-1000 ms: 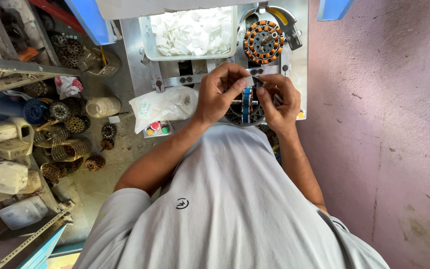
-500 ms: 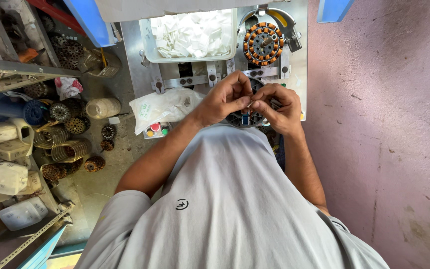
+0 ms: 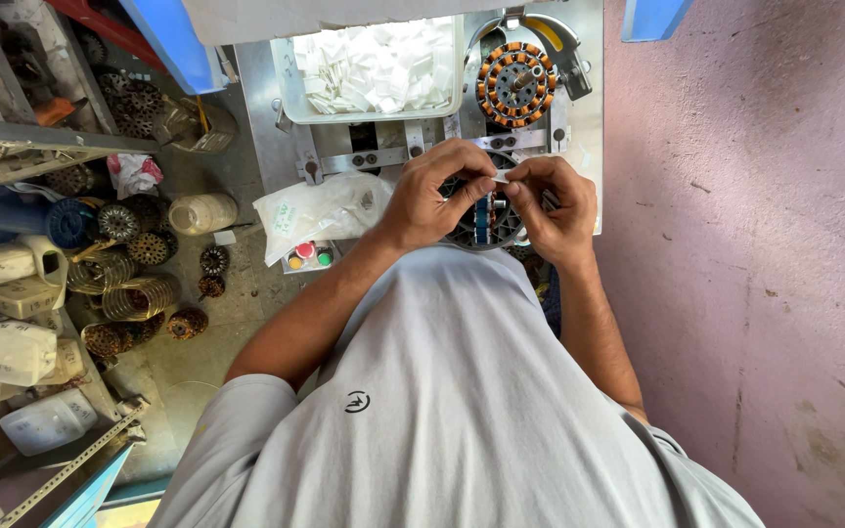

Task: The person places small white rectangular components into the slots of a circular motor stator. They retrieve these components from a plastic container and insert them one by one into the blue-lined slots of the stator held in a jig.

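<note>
Both forearms reach forward, elbows bent, and the hands meet over the round stator [image 3: 481,220] — fingertips nearly touching. The left hand [image 3: 432,196] is curled, thumb and forefinger pinched together; the right hand [image 3: 555,200] mirrors it — fingers bent inward, pinching too.

The wound stator [image 3: 514,83] shows glossy copper wire on dull grey metal. The tray [image 3: 286,93] is pale plastic, heaped with matt white paper slips [image 3: 378,64]. The bag [image 3: 320,210] is thin, shiny, crinkled plastic. The wall [image 3: 755,254] is rough, matt pink plaster. The shirt [image 3: 452,420] is smooth grey cloth.
</note>
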